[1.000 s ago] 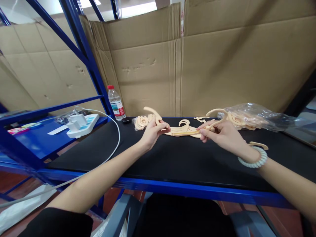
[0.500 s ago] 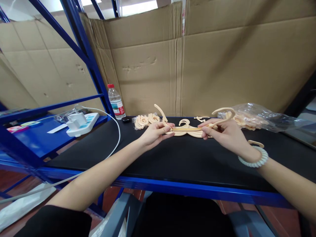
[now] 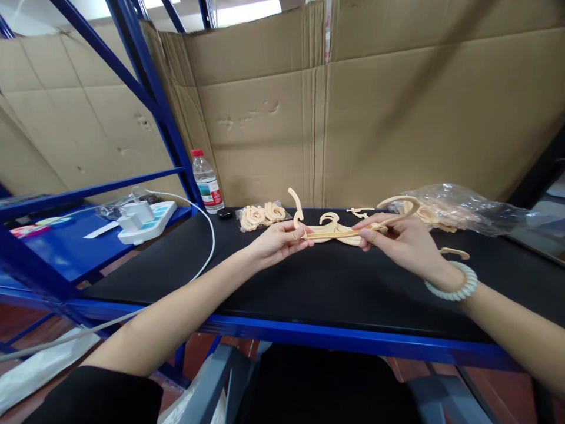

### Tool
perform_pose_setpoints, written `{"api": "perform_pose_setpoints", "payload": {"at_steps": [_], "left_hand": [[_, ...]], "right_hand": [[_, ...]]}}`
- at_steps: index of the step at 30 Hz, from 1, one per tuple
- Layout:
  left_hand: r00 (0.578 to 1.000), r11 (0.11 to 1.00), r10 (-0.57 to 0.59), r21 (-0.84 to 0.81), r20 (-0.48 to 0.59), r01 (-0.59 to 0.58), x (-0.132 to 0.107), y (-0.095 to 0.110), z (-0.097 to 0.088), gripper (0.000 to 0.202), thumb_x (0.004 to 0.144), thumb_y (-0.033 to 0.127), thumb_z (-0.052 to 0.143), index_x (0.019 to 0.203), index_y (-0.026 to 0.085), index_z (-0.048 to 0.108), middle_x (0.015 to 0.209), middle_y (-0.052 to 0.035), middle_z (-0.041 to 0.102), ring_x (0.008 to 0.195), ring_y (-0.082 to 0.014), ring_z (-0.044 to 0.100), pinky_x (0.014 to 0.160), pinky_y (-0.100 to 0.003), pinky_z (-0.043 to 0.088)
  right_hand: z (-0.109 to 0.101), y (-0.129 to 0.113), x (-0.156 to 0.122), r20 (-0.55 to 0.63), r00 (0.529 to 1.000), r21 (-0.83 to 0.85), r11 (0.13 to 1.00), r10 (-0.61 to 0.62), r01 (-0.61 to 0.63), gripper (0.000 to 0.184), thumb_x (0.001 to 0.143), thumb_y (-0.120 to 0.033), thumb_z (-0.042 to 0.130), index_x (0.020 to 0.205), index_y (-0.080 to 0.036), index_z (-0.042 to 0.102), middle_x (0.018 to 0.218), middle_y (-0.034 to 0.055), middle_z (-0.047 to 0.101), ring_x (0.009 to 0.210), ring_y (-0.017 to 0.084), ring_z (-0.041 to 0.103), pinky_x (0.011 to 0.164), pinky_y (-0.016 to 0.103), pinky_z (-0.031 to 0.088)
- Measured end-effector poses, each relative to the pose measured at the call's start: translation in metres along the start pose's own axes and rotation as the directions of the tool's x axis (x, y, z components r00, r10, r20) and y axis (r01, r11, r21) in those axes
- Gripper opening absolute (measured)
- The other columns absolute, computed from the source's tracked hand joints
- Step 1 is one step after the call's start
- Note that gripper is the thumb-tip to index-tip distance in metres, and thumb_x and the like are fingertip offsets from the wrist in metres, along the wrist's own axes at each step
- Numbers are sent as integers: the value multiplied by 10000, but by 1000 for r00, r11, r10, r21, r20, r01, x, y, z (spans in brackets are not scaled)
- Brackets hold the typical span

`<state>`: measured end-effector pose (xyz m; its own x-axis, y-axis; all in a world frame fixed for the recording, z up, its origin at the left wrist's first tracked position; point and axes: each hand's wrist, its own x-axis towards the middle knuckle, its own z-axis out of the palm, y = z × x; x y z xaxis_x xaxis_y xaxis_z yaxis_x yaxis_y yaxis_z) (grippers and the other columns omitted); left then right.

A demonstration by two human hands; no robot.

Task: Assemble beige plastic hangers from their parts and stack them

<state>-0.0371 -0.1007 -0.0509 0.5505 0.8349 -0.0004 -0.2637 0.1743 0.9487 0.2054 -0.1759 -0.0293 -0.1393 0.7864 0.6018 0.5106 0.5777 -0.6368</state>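
Observation:
My left hand [image 3: 278,242] is closed on a small curved beige hook piece [image 3: 297,209] that sticks up from my fingers. My right hand [image 3: 399,242] pinches a long beige hanger-like piece [image 3: 348,231], whose curved end [image 3: 399,202] arcs above my knuckles. The two pieces meet between my hands, just above a few more beige pieces [image 3: 332,222] lying on the black table [image 3: 265,282]. A pale bead bracelet [image 3: 454,286] circles my right wrist.
A small bag of beige hooks [image 3: 261,214] lies behind my left hand. A clear plastic bag of parts [image 3: 459,207] sits at the right. A water bottle [image 3: 205,182] stands at the back. A white charger and cable [image 3: 141,219] rest on the blue shelf. Cardboard walls the back.
My left hand has brought the hook piece rightward and turned it more upright, up against the end of the long piece. My right hand has stayed almost still.

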Motion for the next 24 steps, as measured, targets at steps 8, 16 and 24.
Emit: {"api": "perform_pose_setpoints", "payload": {"at_steps": [8, 16, 24], "left_hand": [[979, 975, 193, 125, -69, -183, -3, -8, 9, 135, 677, 153, 754, 698, 93, 635, 788, -31, 662, 609, -94, 663, 621, -158, 543], [936, 938, 325, 176, -136, -300, -2, -18, 11, 250, 598, 276, 805, 676, 104, 641, 819, -46, 676, 592, -93, 626, 600, -207, 540], [882, 884, 442, 247, -166, -396, -3, -21, 12, 208, 629, 266, 779, 698, 111, 659, 799, -30, 655, 569, -93, 617, 599, -226, 546]], "right_hand": [[2, 1, -1, 12, 1000, -10, 1000, 24, -24, 235, 818, -336, 591, 649, -200, 681, 767, 46, 700, 624, 169, 657, 556, 273, 546], [5, 1, -2, 21, 999, 13, 999, 42, -43, 226, 821, -359, 591, 685, -202, 679, 728, 46, 698, 600, 171, 653, 544, 278, 536], [7, -1, 0, 33, 994, 79, 991, 102, -105, 244, 815, -372, 601, 662, -193, 669, 703, 51, 698, 579, 166, 650, 551, 277, 544]]}}
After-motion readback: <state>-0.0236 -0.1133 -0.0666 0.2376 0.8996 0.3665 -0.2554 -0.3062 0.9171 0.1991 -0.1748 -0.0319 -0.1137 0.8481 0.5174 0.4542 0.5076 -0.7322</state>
